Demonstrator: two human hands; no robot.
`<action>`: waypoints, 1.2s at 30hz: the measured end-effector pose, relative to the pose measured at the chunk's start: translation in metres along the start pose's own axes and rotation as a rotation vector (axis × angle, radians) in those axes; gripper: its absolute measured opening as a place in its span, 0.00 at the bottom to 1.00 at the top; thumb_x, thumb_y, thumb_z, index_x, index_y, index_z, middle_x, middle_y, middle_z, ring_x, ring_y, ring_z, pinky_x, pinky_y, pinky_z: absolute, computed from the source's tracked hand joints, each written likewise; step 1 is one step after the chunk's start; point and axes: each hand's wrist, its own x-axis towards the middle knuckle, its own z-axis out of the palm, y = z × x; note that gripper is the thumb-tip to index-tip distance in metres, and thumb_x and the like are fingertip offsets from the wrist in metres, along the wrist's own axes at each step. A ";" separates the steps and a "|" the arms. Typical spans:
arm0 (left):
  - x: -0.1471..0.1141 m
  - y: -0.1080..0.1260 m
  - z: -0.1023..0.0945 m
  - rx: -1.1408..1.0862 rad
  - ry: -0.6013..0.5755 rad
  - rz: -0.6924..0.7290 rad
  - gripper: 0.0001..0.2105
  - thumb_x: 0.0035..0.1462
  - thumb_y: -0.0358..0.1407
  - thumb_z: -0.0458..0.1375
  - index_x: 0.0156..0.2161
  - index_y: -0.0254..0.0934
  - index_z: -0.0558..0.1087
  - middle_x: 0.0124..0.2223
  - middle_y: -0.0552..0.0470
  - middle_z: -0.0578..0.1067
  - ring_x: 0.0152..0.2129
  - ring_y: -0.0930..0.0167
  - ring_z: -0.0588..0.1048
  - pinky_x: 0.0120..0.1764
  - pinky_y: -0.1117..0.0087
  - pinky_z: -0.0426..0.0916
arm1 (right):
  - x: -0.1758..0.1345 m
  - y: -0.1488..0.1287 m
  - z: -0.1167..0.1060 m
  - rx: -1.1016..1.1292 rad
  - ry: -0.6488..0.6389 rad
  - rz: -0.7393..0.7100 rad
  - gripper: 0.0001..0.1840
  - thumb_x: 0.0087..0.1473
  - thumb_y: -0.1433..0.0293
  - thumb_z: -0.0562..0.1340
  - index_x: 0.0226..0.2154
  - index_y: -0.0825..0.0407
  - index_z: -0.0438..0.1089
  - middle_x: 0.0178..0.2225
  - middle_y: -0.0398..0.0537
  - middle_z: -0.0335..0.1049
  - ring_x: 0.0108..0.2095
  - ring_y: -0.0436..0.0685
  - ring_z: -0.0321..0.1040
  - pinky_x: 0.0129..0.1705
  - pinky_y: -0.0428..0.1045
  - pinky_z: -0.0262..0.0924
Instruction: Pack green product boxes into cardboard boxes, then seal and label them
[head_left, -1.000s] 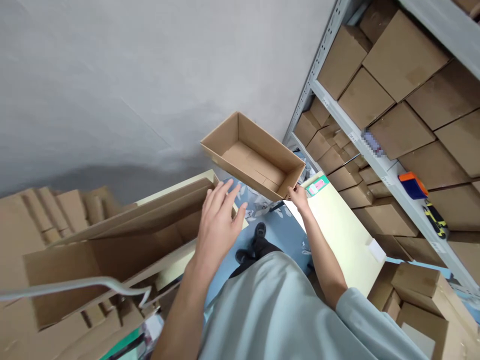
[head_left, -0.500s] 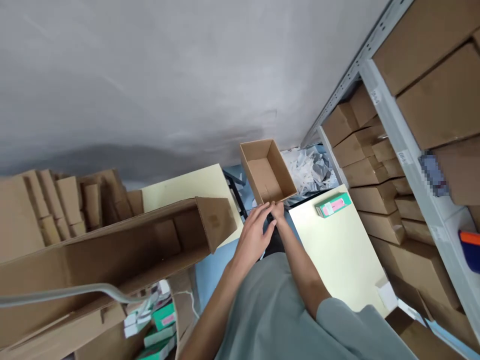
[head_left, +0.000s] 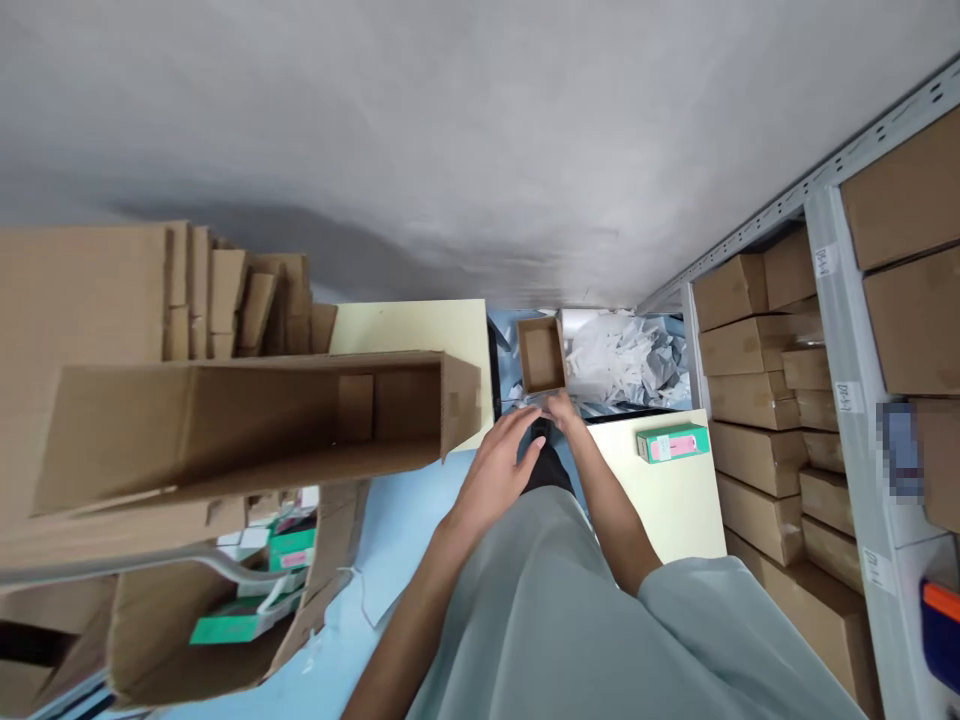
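My left hand [head_left: 504, 455] is held out in front of my body, its fingers stretched and its thumb apart, with nothing seen in it. Close by on its right, my right hand [head_left: 562, 410] is partly blurred; its fingers look extended and I see nothing held. Beyond the fingertips, an open-topped cardboard box [head_left: 541, 352] sits lower down, apart from both hands. It shows its bare inside. Crumpled white and grey paper [head_left: 622, 355] lies to the right of that box.
A long open carton [head_left: 262, 410] and flattened cardboard [head_left: 90, 290] cover the left table [head_left: 412, 325]. Below is a carton [head_left: 180, 670] with green packages. A green and pink package [head_left: 673, 443] lies on the right table [head_left: 637, 510]. Metal shelving [head_left: 844, 330] with boxes stands right.
The open cardboard box has left my hands and moved down and away, looking smaller now. Both hands stay near each other. My view has turned, levelling the tables and shelving.
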 end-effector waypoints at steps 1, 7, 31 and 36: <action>-0.010 -0.002 -0.003 -0.006 0.018 0.005 0.21 0.76 0.45 0.53 0.68 0.45 0.74 0.70 0.45 0.77 0.68 0.59 0.74 0.72 0.51 0.69 | -0.004 -0.001 0.000 -0.013 0.011 0.011 0.20 0.67 0.69 0.70 0.58 0.53 0.73 0.47 0.50 0.80 0.42 0.57 0.79 0.44 0.54 0.79; -0.098 -0.030 -0.027 -0.054 0.134 -0.005 0.21 0.76 0.44 0.53 0.68 0.45 0.75 0.68 0.45 0.79 0.66 0.58 0.77 0.70 0.52 0.71 | -0.054 0.007 0.011 -0.082 0.055 -0.048 0.25 0.57 0.73 0.67 0.56 0.48 0.67 0.38 0.43 0.77 0.36 0.54 0.80 0.42 0.51 0.80; -0.444 -0.304 -0.042 -0.502 0.668 -0.684 0.23 0.69 0.44 0.56 0.63 0.38 0.78 0.65 0.40 0.81 0.59 0.55 0.81 0.64 0.56 0.73 | -0.235 0.226 0.226 -0.794 -0.408 0.011 0.08 0.62 0.67 0.72 0.40 0.49 0.72 0.37 0.46 0.82 0.37 0.59 0.84 0.48 0.56 0.81; -0.459 -0.353 -0.017 -0.626 0.731 -0.834 0.24 0.68 0.46 0.55 0.63 0.37 0.77 0.64 0.39 0.81 0.53 0.53 0.84 0.62 0.53 0.75 | -0.201 0.258 0.266 -0.941 -0.428 0.108 0.11 0.63 0.67 0.73 0.40 0.49 0.71 0.36 0.44 0.83 0.36 0.57 0.84 0.49 0.55 0.81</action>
